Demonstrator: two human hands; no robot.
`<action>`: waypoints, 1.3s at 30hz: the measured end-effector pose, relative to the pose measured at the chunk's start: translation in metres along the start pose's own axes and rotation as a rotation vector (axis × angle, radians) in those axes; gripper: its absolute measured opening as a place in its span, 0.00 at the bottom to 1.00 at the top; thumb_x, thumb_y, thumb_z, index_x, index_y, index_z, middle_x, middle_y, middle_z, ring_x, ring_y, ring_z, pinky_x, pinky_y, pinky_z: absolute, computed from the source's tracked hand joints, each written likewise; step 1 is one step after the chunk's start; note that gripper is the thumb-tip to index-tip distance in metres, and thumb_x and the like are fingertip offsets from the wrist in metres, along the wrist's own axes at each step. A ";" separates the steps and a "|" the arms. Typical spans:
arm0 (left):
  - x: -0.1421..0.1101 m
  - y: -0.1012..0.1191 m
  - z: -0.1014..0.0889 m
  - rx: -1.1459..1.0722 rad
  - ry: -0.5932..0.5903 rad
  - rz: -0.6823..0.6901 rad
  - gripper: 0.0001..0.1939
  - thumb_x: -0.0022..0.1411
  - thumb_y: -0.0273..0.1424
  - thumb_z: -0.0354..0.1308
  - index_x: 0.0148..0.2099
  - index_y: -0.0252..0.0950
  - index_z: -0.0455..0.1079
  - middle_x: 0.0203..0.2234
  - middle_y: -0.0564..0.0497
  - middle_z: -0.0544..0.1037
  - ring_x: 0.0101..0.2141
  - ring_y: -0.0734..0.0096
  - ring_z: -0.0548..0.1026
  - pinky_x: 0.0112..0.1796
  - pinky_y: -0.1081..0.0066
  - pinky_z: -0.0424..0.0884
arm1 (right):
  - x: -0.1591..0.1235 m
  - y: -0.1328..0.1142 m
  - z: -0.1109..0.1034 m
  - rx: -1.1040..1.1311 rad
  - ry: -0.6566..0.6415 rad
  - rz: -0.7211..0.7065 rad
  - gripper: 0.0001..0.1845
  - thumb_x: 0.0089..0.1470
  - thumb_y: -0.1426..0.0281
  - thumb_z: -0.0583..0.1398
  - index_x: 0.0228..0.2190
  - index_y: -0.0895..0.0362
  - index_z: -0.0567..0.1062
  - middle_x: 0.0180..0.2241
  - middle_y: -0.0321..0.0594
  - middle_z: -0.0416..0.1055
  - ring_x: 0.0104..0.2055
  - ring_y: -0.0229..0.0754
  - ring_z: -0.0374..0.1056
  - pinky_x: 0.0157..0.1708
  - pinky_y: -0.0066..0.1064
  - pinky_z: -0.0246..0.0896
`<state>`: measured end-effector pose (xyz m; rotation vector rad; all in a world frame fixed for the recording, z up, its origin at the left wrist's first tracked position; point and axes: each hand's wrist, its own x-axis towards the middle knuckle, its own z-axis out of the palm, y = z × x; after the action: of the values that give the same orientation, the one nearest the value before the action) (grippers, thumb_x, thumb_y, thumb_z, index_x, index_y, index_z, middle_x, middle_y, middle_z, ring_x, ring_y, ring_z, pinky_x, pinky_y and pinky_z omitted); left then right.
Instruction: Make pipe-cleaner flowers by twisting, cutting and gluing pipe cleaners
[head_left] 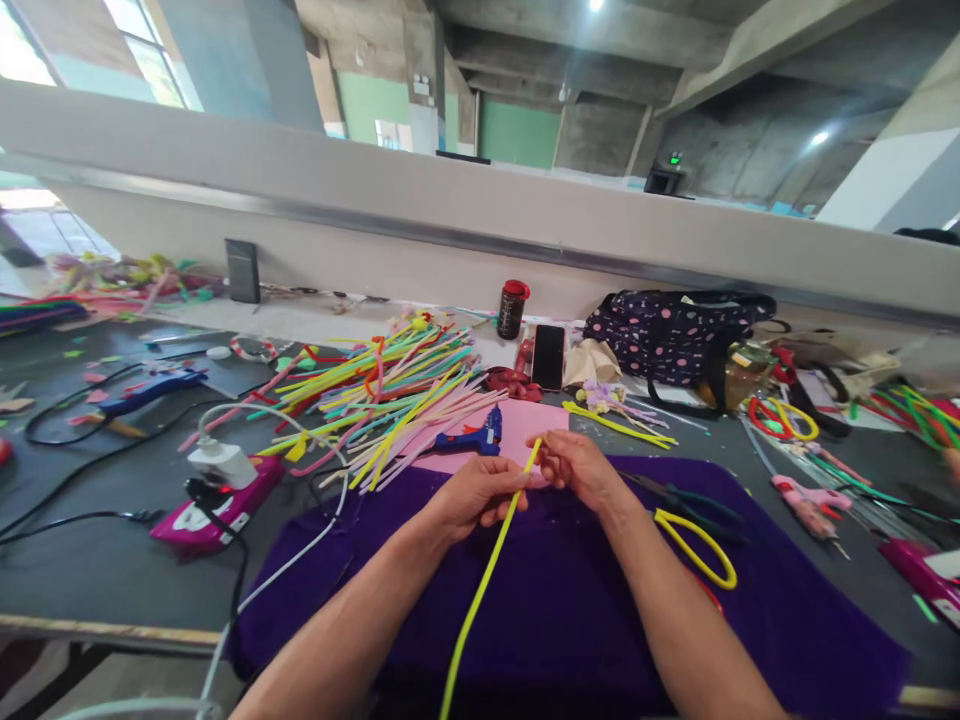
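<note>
A long yellow pipe cleaner (480, 592) runs from between my hands down to the bottom edge of the view. My left hand (484, 492) pinches it between thumb and fingers, a little below its upper end. At that upper end, the closed fingers of my right hand (568, 462) touch or hold the tip. Both hands are above a dark purple cloth (555, 600). Just behind them lies a pink sheet (536, 418) with a blue glue gun (472, 435) on it. Pliers (690, 505) and yellow-handled scissors (697, 548) rest on the cloth beside my right forearm.
A heap of coloured pipe cleaners (390, 390) spreads at the back left. A magenta power strip (217, 505) with cables sits left. Behind stand a phone (548, 357), a bottle (512, 310) and a patterned bag (667, 335). A pink glue gun (810, 505) lies right.
</note>
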<state>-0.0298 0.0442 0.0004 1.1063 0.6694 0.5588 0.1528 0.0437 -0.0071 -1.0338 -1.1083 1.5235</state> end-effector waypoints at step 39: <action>0.052 -0.036 0.061 0.157 0.019 -0.033 0.13 0.48 0.37 0.59 0.30 0.31 0.66 0.18 0.53 0.73 0.13 0.84 0.62 0.14 0.82 0.55 | -0.160 0.003 -0.108 -1.628 0.258 -0.032 0.25 0.48 0.65 0.55 0.50 0.53 0.64 0.44 0.44 0.65 0.46 0.46 0.61 0.44 0.33 0.55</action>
<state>0.0526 0.0308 -0.0267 1.2357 0.7567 0.4946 0.2864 -0.0951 -0.0194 -2.0897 -2.1299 0.1170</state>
